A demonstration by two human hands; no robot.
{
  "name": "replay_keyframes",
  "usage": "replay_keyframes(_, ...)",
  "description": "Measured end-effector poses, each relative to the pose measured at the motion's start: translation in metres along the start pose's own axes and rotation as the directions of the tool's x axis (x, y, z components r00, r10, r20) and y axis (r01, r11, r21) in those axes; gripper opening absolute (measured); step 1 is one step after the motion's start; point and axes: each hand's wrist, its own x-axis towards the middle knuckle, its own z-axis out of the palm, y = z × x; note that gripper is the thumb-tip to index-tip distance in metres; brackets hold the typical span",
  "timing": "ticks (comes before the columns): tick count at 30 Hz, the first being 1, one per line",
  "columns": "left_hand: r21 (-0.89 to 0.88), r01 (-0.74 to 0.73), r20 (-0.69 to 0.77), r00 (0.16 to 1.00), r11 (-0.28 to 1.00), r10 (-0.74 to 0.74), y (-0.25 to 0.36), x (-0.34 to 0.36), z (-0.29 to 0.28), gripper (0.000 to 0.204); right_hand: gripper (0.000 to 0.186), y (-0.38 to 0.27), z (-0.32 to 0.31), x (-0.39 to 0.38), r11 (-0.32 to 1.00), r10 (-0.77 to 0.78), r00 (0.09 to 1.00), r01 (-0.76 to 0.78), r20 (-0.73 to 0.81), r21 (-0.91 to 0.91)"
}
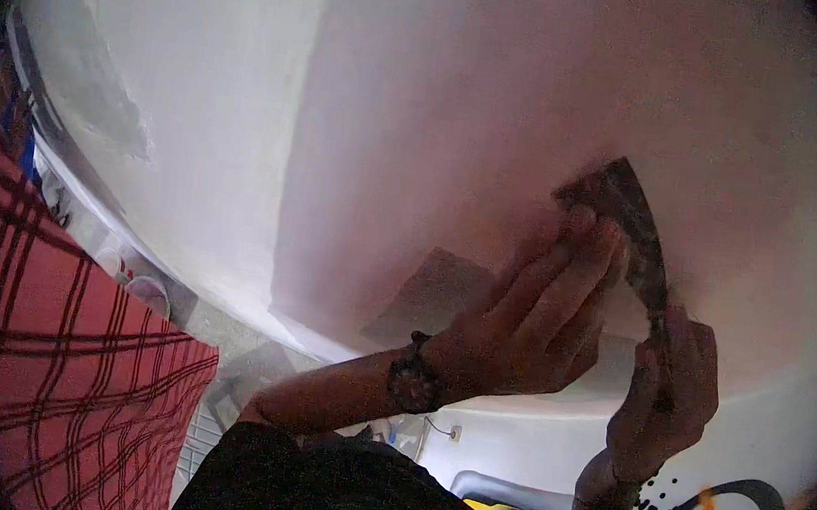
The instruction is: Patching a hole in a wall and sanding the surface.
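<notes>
Scraper [631, 196] of dull, metal-looking finish; plaster-like surface [426, 88] mostly smooth, matt; checked cloth [51, 337] matt

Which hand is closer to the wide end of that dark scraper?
The left hand. Its fingertips are right by the wide end of the scraper; the right hand is farther away, around the handle.

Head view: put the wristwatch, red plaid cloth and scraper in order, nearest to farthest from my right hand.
1. Scraper, held in the right hand.
2. Wristwatch, to that hand's left.
3. Red plaid cloth, at the far left.
</notes>
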Motion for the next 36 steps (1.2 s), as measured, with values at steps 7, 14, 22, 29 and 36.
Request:
replay_keyframes(7,-0.023,-0.059,0.048,0.997,0.998,0.060,0.021,-0.005,0.019,0.044,0.030,0.022,-0.013,-0.022,0.999,0.047,0.997,-0.048,-0.069,-0.007)
replay_keyframes(14,-0.027,-0.035,0.025,0.999,0.999,0.036,0.024,-0.004,0.025,0.053,0.030,0.030,-0.017,-0.022,0.999,0.051,0.998,-0.051,-0.045,-0.003)
replay_keyframes(22,-0.092,-0.011,0.051,0.999,0.996,0.016,0.023,-0.001,0.028,0.048,0.030,0.030,-0.024,-0.016,1.000,0.027,1.000,-0.027,0.008,0.002)
replay_keyframes(29,0.089,-0.074,0.009,0.997,0.993,0.073,0.018,0.012,0.018,0.044,0.033,0.033,-0.013,-0.008,0.999,-0.035,0.998,0.036,-0.054,0.024)
replay_keyframes(36,-0.021,-0.093,0.001,0.996,0.995,0.093,0.026,0.009,0.032,0.044,0.033,0.035,-0.032,-0.012,1.000,0.014,1.000,-0.014,-0.010,-0.025)
